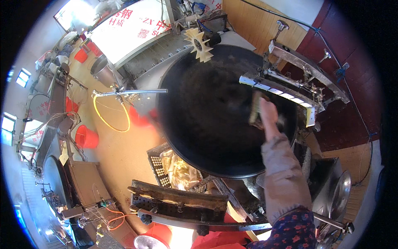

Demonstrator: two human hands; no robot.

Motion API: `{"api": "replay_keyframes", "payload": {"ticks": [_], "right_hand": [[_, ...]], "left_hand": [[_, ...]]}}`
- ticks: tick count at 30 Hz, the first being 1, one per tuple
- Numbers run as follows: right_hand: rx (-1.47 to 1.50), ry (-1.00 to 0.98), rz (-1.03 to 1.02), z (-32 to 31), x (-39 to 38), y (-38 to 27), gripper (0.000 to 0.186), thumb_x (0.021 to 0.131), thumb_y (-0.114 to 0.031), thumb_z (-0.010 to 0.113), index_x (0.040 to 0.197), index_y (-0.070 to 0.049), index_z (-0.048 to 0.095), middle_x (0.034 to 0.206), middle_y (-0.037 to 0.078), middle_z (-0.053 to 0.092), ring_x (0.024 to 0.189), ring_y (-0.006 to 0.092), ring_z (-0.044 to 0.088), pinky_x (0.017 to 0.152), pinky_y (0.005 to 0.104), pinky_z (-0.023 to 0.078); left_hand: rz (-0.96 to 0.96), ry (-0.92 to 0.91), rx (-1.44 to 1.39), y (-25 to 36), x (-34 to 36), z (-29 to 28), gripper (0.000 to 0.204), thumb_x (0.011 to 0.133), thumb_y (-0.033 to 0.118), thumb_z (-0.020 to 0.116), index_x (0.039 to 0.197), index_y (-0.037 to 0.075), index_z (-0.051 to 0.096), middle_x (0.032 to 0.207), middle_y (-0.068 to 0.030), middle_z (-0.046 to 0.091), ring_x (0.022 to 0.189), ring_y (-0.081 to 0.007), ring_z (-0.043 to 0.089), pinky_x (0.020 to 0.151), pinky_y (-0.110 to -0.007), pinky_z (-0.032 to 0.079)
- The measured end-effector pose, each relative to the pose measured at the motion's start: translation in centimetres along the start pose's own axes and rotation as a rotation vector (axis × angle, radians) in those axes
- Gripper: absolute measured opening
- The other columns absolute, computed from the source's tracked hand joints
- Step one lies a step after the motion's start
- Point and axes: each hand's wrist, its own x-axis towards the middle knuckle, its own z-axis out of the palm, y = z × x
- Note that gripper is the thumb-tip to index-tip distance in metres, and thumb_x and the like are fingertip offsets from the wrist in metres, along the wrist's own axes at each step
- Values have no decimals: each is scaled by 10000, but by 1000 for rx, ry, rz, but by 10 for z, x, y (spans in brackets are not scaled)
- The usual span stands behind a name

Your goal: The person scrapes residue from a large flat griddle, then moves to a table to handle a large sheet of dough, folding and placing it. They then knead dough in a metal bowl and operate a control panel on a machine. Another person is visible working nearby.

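The fingers [265, 108] of the right hand [267, 114] are being kept wrapped around a brush [255, 108], which is being pressed against the right inner wall of the big black pan [207, 120]. A cream toothed wheel [199, 44] is being held over the pan's far rim. The left hand is out of view.

The single head-worn fisheye view looks steeply down, close over a large black wok [207, 112], edges bending outward.

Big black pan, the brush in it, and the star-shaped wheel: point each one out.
pan [207, 120], head view, bare dark middle of its surface
brush [256, 108], head view, the blurred block above the right hand
wheel [200, 44], head view, its hub
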Motion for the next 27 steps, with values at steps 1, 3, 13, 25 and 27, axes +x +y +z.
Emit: {"api": "replay_keyframes", "payload": {"ticks": [1, 3, 13, 25, 27], "right_hand": [[18, -154, -91, 21, -6, -27, 585, 819, -539, 435, 980, -23, 658, 983, 223, 640, 984, 389, 591, 828, 445, 450], [97, -236, -209, 76, -35, -88, 548, 845, -498, 450, 855, -1, 679, 850, 244, 643, 862, 417, 615, 730, 484, 477], [35, -423, -238, 51, -151, -35, 432, 806, -476, 524, 999, -118, 670, 944, 162, 658, 888, 336, 630, 754, 434, 479], [-17, -264, -216, 95, -81, -106, 519, 846, -492, 469, 876, -12, 664, 878, 226, 648, 896, 414, 605, 769, 485, 475], [12, -328, -218, 118, -141, -124, 490, 829, -510, 495, 886, -49, 652, 905, 204, 652, 918, 393, 601, 792, 451, 471]], "left_hand": [[8, 11, 8, 1, -1, 1, 208, 925, 217, 536, 1041, 44, 545, 836, -87, 584, 797, -214, 558, 771, -363, 461], [31, 25, 29, 1, -6, 6, 207, 925, 215, 538, 1041, 44, 545, 837, -87, 586, 797, -214, 558, 773, -362, 460], [18, 46, -128, 6, -2, -2, 214, 917, 220, 552, 1041, 45, 547, 859, -89, 597, 813, -217, 563, 798, -369, 466], [-27, -21, -94, 0, -5, -25, 208, 935, 252, 517, 1047, 78, 538, 880, -65, 578, 842, -227, 573, 787, -357, 485], [168, 138, 24, -6, -7, -21, 191, 952, 227, 476, 1040, 69, 538, 812, -55, 569, 692, -179, 552, 651, -310, 476]]}}
